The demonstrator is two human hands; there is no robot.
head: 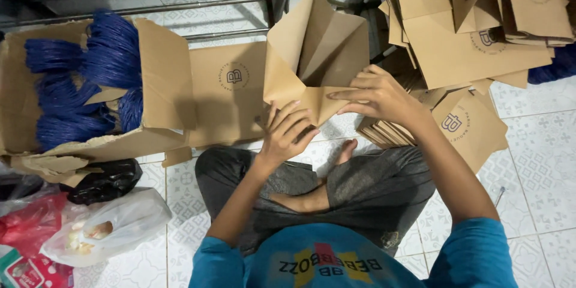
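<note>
Both hands keep a flat, pressing grip on the brown paper bag (315, 60): the left hand (287, 135) has its fingers laid together on the bag's folded lower edge, and the right hand (375, 93) spreads its fingers along the same crease, neither closed around it. The bag stands half-opened on the tiled floor (540, 144), just beyond the person's crossed legs. It looks light, thin and stiff enough to hold a crease, yet easy to dent; its folds and edges seem the safest hold. Left of the bag sits a cardboard box (162, 84) of blue twine bundles (90, 78); right of it, stacked flat bags (468, 54).
</note>
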